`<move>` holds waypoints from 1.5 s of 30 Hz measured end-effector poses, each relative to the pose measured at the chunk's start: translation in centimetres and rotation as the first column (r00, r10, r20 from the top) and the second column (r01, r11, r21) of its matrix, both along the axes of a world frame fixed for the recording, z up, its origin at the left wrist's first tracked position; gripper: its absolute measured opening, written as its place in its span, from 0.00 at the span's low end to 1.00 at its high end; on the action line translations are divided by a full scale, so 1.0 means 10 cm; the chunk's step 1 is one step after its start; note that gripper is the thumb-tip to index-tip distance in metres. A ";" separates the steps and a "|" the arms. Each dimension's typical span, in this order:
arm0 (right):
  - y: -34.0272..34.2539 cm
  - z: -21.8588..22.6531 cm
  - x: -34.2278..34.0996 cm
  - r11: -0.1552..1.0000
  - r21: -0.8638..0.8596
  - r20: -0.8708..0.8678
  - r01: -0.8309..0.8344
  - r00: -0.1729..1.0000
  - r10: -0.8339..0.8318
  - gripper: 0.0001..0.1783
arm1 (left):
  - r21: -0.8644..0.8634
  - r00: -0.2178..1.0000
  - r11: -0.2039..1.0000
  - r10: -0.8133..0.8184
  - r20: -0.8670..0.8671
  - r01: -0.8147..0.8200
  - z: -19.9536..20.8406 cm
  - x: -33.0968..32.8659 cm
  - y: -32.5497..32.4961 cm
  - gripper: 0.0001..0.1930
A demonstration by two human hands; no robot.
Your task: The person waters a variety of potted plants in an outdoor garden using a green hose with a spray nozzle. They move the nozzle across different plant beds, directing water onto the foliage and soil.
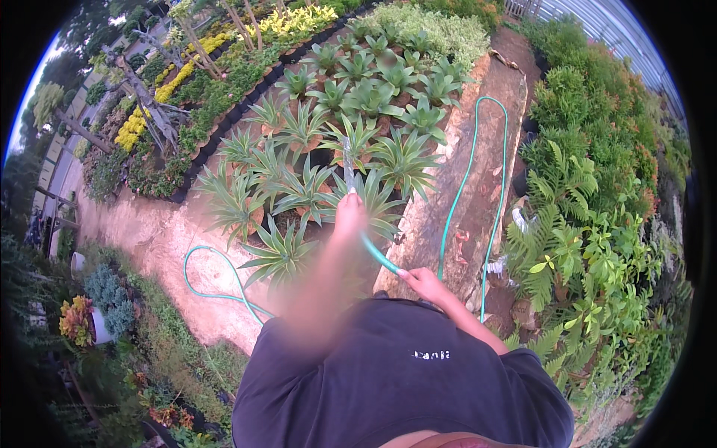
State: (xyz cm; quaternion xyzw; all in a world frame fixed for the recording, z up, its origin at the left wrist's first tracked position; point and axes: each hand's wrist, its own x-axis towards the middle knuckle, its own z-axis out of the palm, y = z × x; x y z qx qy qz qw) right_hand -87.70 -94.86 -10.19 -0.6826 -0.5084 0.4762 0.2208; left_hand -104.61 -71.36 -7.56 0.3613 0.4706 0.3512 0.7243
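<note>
My left hand (pixel 349 214), stretched out in front, is closed round the end of a green garden hose (pixel 379 257). Water (pixel 349 163) streams from that end over the potted plants. Farther back along the hose, my right hand (pixel 423 284) grips it near my body. Just ahead of my left hand stand several spiky potted plants (pixel 305 193) with pale-edged leaves. Behind them grow several broad-leaved green rosettes (pixel 370 97). Part of my left forearm is blurred.
Loops of the hose lie on the pinkish paving at left and along the dirt strip (pixel 478 172) at right. Ferns (pixel 549 224) and dense shrubs (pixel 590 104) line the right side. A white pot (pixel 101 326) stands at lower left, and yellow plants (pixel 134 127) grow farther back.
</note>
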 end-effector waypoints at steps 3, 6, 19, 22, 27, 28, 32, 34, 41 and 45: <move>0.00 0.02 0.01 1.000 -0.015 0.000 0.001 1.000 -0.001 0.38 | 0.009 1.000 1.000 0.001 -0.022 -0.001 -0.05 0.01 0.02 0.17; 0.00 0.04 0.01 1.000 -0.018 0.005 0.002 1.000 -0.002 0.38 | 0.011 0.999 1.000 0.003 -0.048 -0.003 -0.07 0.02 0.00 0.17; -0.02 0.07 0.02 0.999 -0.036 0.016 0.001 1.000 0.000 0.37 | 0.004 0.999 1.000 0.001 -0.054 -0.001 -0.18 0.02 -0.03 0.18; -0.03 0.06 0.02 0.997 -0.080 0.028 0.007 1.000 -0.004 0.37 | -0.037 0.999 0.999 -0.001 -0.032 0.000 -0.24 0.02 -0.03 0.18; -0.05 0.00 0.03 0.998 -0.057 0.004 -0.010 1.000 0.010 0.38 | -0.032 0.997 0.999 0.010 -0.071 -0.012 -0.34 0.01 -0.03 0.17; -0.05 -0.02 0.03 0.997 -0.074 0.014 -0.010 1.000 0.011 0.38 | -0.029 0.996 0.999 0.012 -0.083 -0.015 -0.36 0.01 -0.03 0.17; -0.07 -0.04 0.03 0.999 -0.050 0.002 -0.007 1.000 0.008 0.37 | -0.010 0.994 1.000 -0.003 -0.106 0.002 -0.37 -0.01 -0.05 0.17; -0.08 -0.03 0.02 0.999 -0.045 -0.004 -0.002 1.000 0.002 0.37 | -0.034 0.997 0.999 0.001 -0.076 -0.003 -0.34 -0.02 -0.07 0.17; -0.08 0.05 0.01 0.995 -0.093 0.022 -0.039 0.999 0.041 0.43 | -0.067 0.999 0.998 0.017 -0.032 -0.019 -0.25 -0.05 -0.14 0.17; -0.10 0.07 -0.01 0.996 -0.082 0.031 -0.033 0.999 0.036 0.43 | -0.072 0.999 0.997 0.020 -0.029 -0.022 -0.25 -0.05 -0.16 0.17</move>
